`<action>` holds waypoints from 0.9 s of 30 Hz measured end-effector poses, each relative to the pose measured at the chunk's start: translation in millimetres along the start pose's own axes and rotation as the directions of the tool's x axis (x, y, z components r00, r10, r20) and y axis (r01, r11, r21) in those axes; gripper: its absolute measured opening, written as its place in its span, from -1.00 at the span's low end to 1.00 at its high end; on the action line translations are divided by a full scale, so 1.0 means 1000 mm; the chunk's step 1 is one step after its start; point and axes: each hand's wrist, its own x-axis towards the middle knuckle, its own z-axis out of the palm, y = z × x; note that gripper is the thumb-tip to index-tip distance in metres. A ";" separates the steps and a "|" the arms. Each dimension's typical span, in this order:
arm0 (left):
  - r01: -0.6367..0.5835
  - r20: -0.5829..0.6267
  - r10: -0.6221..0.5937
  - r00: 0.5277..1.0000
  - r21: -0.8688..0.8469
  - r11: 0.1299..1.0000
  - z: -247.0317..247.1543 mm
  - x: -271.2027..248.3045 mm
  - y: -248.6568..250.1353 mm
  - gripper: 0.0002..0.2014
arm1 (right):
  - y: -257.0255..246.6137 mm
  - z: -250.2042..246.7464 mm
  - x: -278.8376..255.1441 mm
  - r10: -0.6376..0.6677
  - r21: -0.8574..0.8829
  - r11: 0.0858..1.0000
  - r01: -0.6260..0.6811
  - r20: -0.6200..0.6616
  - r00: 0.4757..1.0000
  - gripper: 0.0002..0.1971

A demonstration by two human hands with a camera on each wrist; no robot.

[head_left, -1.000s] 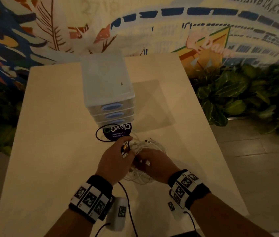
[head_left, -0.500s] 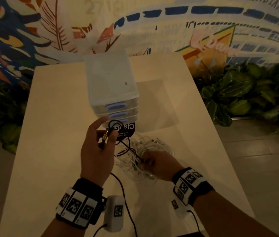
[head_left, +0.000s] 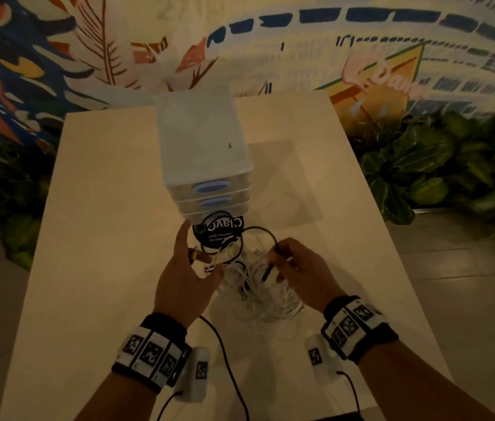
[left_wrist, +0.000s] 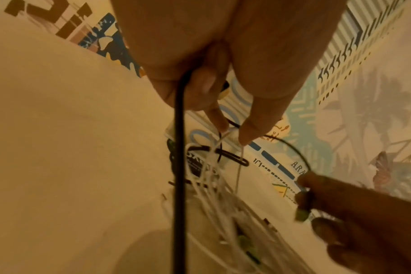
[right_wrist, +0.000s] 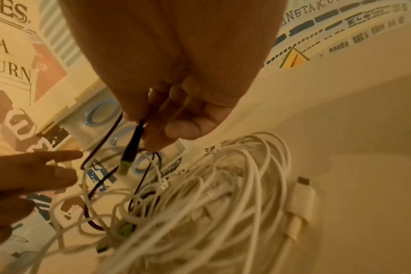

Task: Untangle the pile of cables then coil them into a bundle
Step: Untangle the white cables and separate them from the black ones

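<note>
A tangled pile of white cables (head_left: 266, 294) lies on the table (head_left: 103, 238), in front of a drawer unit. A thin black cable (head_left: 260, 230) loops above the pile, between my two hands. My left hand (head_left: 200, 262) holds its gold-tipped plug (head_left: 193, 255), index finger stretched out. In the left wrist view, the left hand (left_wrist: 232, 128) also pinches a white strand (left_wrist: 238, 166) with its fingertips. My right hand (head_left: 276, 262) pinches the black cable's other plug (right_wrist: 129, 152), just above the white pile (right_wrist: 223, 194).
A translucent drawer unit (head_left: 203, 153) with blue handles stands mid-table, a round black label (head_left: 220, 230) at its foot. A white plug (right_wrist: 303, 196) lies at the pile's right. Leafy plants (head_left: 437, 165) border the table's right side. A black cord (head_left: 225, 354) trails from under my left wrist.
My left hand came back toward the pile with the gold plug. My right hand left the white pile and now holds the black cable's other end raised.
</note>
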 end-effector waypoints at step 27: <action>-0.131 0.229 0.074 0.971 0.248 0.960 -0.015 -0.005 -0.030 -0.84 | 0.042 -0.058 0.049 0.295 -0.315 0.890 -0.331 -0.156 0.943 -0.71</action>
